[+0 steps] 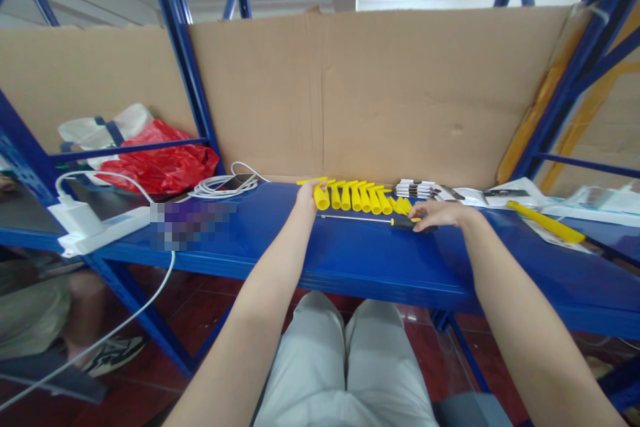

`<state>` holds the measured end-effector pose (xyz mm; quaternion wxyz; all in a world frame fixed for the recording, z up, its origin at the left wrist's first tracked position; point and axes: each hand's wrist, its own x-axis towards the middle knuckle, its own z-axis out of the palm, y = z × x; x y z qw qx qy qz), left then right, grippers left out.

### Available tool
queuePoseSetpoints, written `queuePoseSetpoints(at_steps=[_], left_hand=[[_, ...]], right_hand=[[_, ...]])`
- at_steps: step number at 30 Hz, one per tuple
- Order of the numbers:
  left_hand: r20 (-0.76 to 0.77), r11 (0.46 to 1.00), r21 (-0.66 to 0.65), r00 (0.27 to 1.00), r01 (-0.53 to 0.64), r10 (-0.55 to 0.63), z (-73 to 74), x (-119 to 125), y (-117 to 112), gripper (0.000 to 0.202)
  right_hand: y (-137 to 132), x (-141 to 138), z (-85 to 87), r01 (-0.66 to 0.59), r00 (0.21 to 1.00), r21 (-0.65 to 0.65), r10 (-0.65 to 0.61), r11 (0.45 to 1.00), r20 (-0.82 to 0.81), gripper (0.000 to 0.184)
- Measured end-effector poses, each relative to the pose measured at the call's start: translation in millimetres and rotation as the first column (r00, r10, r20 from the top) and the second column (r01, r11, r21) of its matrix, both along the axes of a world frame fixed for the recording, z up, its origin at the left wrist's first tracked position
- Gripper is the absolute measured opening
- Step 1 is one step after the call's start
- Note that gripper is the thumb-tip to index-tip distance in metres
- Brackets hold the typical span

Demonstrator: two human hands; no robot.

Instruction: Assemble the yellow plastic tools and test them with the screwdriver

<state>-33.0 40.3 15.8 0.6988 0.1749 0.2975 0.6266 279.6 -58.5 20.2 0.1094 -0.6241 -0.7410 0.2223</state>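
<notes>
My left hand is closed on the leftmost yellow tube of a row of several yellow tubes lying side by side on the blue shelf. My right hand rests over the black-and-yellow handle of a thin screwdriver, its fingers curled on the handle. The screwdriver's metal shaft lies flat on the shelf, pointing left in front of the tubes.
A stack of small black-and-white cards and papers lie right of the tubes, with a long yellow tool. At left are white cables, a power strip, and a red bag. Cardboard backs the shelf. Another person's leg shows lower left.
</notes>
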Motion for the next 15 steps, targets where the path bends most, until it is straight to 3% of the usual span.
queuePoseSetpoints(at_steps=[4, 7, 11, 15], left_hand=[[-0.015, 0.998, -0.039, 0.999, -0.048, 0.047, 3.9, 0.1, -6.1, 0.033], [-0.035, 0.997, -0.032, 0.997, -0.071, 0.07, 5.5, 1.4, -9.3, 0.033], [-0.068, 0.995, -0.003, 0.993, -0.1, 0.1, 4.2, 3.1, -9.0, 0.033], [-0.098, 0.993, 0.015, 0.988, -0.117, 0.118, 0.1, 4.4, -3.3, 0.032]], right_hand=[[3.6, -5.4, 0.0, -0.034, 0.982, 0.021, 0.03, 0.999, 0.187, 0.044], [4.7, -17.9, -1.8, -0.049, 0.972, 0.068, 0.032, 0.996, 0.234, 0.038], [5.4, -53.6, -10.3, -0.075, 0.986, 0.211, 0.04, 0.975, 0.165, 0.028], [3.4, -100.4, -20.5, -0.233, 0.948, 0.313, 0.143, 0.921, 0.284, 0.023]])
